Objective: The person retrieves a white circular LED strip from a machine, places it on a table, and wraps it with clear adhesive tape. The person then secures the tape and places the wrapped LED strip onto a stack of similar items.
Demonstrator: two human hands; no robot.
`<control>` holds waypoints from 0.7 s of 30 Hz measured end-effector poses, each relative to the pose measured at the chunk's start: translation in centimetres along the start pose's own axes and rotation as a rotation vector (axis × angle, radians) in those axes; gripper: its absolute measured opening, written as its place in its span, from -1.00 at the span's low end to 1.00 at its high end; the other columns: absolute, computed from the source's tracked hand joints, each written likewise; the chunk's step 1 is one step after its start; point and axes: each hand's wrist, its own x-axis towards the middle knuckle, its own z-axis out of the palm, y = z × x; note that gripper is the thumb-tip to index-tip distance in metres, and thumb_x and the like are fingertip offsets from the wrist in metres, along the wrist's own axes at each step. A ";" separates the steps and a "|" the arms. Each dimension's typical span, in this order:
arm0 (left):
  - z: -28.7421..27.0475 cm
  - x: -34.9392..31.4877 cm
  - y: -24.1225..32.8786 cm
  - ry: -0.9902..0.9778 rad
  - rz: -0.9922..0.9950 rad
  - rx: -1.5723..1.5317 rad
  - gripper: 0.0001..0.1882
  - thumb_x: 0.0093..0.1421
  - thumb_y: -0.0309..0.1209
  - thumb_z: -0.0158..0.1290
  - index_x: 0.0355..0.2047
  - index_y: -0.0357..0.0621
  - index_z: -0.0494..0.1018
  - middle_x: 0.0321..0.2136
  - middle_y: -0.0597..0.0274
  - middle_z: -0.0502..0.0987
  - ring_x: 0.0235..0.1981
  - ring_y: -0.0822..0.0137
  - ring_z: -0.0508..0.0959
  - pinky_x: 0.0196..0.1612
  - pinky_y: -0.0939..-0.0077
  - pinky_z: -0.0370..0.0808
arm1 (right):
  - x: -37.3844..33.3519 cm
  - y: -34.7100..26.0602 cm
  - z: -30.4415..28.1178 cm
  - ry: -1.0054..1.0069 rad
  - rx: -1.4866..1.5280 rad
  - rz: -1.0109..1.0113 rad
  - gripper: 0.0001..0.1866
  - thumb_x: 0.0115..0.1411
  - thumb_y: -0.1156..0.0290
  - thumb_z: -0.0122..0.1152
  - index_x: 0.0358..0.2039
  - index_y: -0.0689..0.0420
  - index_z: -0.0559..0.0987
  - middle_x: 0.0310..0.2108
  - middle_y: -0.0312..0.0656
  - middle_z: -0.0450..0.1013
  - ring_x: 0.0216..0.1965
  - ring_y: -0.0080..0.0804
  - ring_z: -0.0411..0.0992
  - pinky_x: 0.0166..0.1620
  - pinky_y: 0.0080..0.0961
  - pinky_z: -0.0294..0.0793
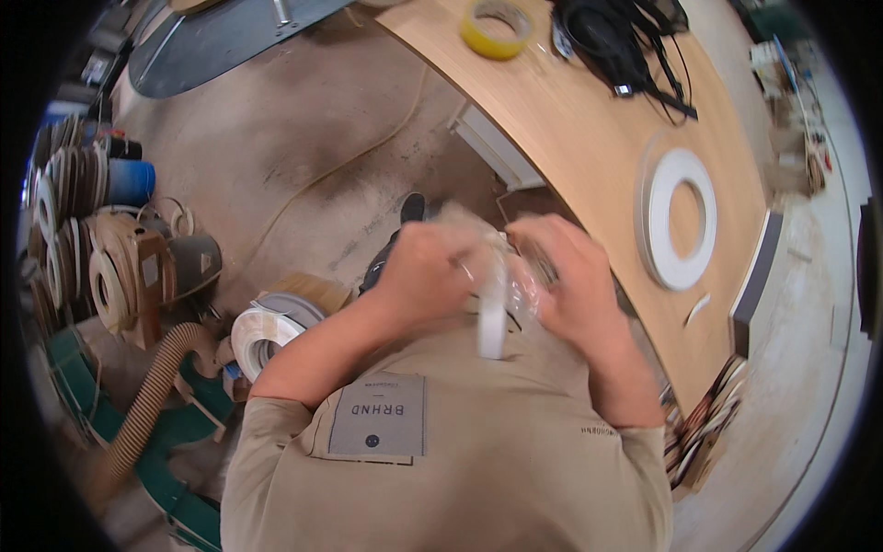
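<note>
A: What's being handled?

B: A crinkled clear plastic wrapper (501, 271) with a white strip (492, 317) hanging down out of it. It sits between the two hands, in front of the person's chest, just off the near edge of the tabletop (589, 138) and over the floor.

A: And the hands?

B: The left hand (428, 271) is curled closed on the wrapper's left side, fingers folded in. The right hand (566, 276) is bent around the right side, fingers pinching the plastic. Both have hold of it; the two hands are almost touching.

A: Any labels or packaging close by?

B: A grey rectangular patch (379, 416) with dark lettering is sewn on the beige shirt, just below the left forearm. The wrapper itself looks unmarked, as far as I can tell.

A: What's on the tabletop?

B: A flat white ring of edge banding (679, 219) lies toward the right end, well apart from the hands. At the far edge stands a yellow tape roll (497, 28), and beside it a tangle of black cables (625, 41). A small white offcut (697, 309) lies near the right corner.

A: And on the floor?

B: A white coil (260, 336) lies beside the left elbow. Farther left, rolls of brown and white banding (115, 267) are stacked together, with a blue drum (129, 181) behind them and a ribbed tan hose (152, 391) running over green machine parts.
</note>
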 end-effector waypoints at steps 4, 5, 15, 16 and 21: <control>-1.5 0.1 2.1 -0.004 -0.109 -0.145 -0.91 0.10 -0.49 0.22 -0.40 -0.26 0.58 -0.54 0.04 0.59 -0.55 0.19 0.56 -0.44 0.43 0.47 | 0.4 -0.7 -0.6 -0.121 -0.024 -0.034 -0.71 -0.02 0.41 0.45 -0.29 0.19 0.57 -0.39 -0.08 0.52 -0.35 -0.09 0.53 -0.28 -0.29 0.54; -1.6 0.0 2.3 -0.020 -0.096 -0.110 -0.91 0.11 -0.50 0.21 -0.39 -0.27 0.57 -0.52 0.07 0.60 -0.54 0.25 0.55 -0.43 0.44 0.47 | 0.6 -1.3 -0.8 -0.155 -0.057 -0.054 -0.72 -0.02 0.38 0.45 -0.31 0.19 0.58 -0.39 -0.08 0.52 -0.34 -0.09 0.53 -0.27 -0.29 0.54; -5.5 -0.6 3.2 -0.058 -0.486 -0.430 -0.86 0.21 -0.40 0.17 -0.28 -0.22 0.55 -0.45 0.41 0.53 -0.44 0.57 0.44 -0.37 0.58 0.41 | 2.0 -3.4 2.4 -0.118 0.024 0.054 -0.86 0.08 0.45 0.37 -0.38 0.23 0.62 -0.52 -0.08 0.50 -0.53 -0.10 0.47 -0.43 -0.32 0.47; -6.2 -0.5 2.9 -0.073 -0.485 -0.446 -0.85 0.21 -0.39 0.17 -0.29 -0.22 0.55 -0.46 0.41 0.53 -0.44 0.58 0.44 -0.38 0.59 0.40 | 2.3 -3.5 2.7 -0.093 0.025 0.058 -0.87 0.08 0.45 0.36 -0.39 0.22 0.61 -0.52 -0.07 0.50 -0.52 -0.09 0.48 -0.43 -0.31 0.47; -9.3 0.6 2.1 -0.175 -0.295 -0.241 -0.77 0.06 -0.36 0.34 -0.36 -0.26 0.61 -0.54 0.33 0.57 -0.51 0.56 0.48 -0.41 0.55 0.44 | 4.1 -4.8 4.3 -0.027 -0.133 0.053 -0.86 0.12 0.41 0.29 -0.50 0.18 0.57 -0.55 -0.06 0.51 -0.47 0.01 0.53 -0.38 -0.15 0.53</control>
